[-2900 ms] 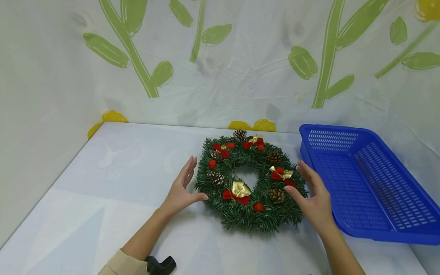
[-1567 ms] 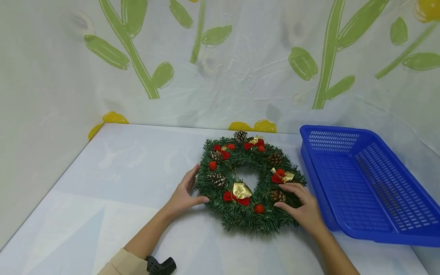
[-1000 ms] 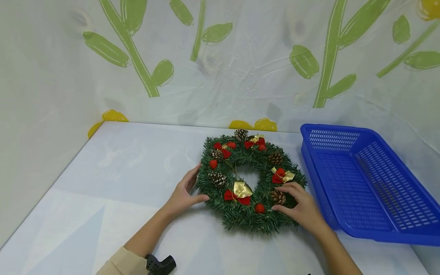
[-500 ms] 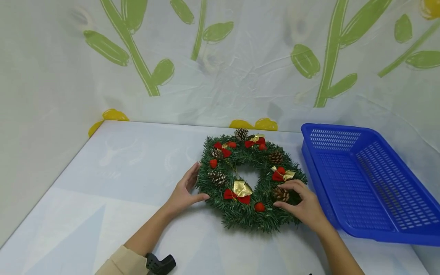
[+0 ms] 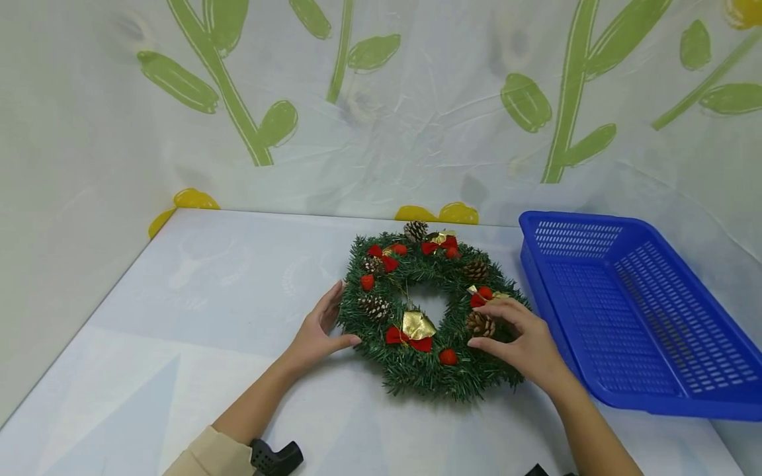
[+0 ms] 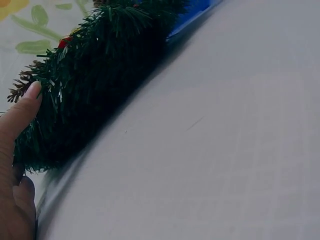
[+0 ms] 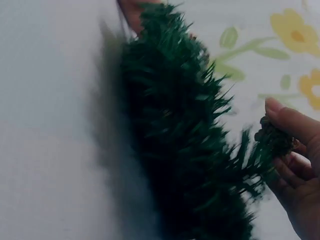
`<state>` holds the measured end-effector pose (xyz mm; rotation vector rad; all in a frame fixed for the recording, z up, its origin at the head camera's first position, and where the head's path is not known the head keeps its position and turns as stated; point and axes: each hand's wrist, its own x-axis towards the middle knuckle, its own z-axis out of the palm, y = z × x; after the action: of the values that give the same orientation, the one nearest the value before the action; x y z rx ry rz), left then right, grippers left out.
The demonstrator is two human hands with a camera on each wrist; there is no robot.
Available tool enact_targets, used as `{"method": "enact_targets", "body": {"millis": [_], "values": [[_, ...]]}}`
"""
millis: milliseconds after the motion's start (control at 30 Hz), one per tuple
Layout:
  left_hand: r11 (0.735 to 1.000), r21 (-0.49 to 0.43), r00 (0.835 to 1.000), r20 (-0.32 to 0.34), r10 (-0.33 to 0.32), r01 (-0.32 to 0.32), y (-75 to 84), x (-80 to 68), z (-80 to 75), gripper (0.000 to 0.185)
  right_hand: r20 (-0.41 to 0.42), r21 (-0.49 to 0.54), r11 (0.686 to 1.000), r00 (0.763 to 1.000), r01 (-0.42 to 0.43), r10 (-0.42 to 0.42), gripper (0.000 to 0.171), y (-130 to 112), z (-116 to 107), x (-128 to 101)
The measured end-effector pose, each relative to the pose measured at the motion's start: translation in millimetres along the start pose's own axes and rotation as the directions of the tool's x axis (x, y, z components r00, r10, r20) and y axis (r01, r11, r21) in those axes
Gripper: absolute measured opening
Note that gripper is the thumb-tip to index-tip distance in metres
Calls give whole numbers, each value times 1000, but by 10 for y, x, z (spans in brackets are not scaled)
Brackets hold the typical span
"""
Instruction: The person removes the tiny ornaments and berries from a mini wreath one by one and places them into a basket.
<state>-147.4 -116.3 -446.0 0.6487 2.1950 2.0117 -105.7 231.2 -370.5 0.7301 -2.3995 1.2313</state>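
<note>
The artificial Christmas wreath [image 5: 458, 307] lay flat on the white counter [image 5: 250, 317], a little right of and below the middle of the head view, with the blue plastic basket [image 5: 655, 404] just beside it at the frame's right. At the wreath's lower right, the right hand [image 5: 526, 347] pinched a brown pinecone [image 5: 479, 324], thumb below and fingers above in the head view, the gap between them only as wide as the cone. At the wreath's left edge, the left hand [image 5: 321, 336] rested with thumb and fingers spread wide, touching the outer greenery without closing round it.

The wreath looked light for its size, its bristly needles likely soft and springy over a stiffer ring; the rough tufts seemed unlikely to slip. The pinecone looked hard and light, with scales that might chip under a tight squeeze, so a gentle pinch across its sides seemed best. The gold bow [image 5: 419, 325] and red bow [image 5: 395, 336], lower centre, appeared flimsy and made poor handles; the thick ring, taken at opposite sides, seemed the sounder hold for the whole wreath.
</note>
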Motion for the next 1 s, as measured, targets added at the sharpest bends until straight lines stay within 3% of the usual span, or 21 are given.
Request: {"method": "enact_targets", "body": {"millis": [133,267,367,600,833,1000], "values": [[1000,16,1000,-1,-4,4,-7,-6,-9,100,24,-56,997,999,46,-44,54,-134,-56,32],[1000,26,1000,-8,-7,8,-10,-10,-14,101,54,-42,992,992,119,-116,56,-251,-110,77],[999,35,1000,-10,-10,11,-7,-11,-9,101,85,18,992,988,126,-127,56,-324,-163,101],[998,68,1000,-10,-11,11,-14,0,-4,99,152,150,988,987,36,-59,53,-423,-342,158],[995,100,1000,-19,-24,26,-20,-8,-1,95,181,334,941,977,43,-109,51,-406,-505,239],[994,111,999,-26,-23,26,-22,-6,4,94,183,407,911,971,68,-154,52,-392,-610,293]]}}
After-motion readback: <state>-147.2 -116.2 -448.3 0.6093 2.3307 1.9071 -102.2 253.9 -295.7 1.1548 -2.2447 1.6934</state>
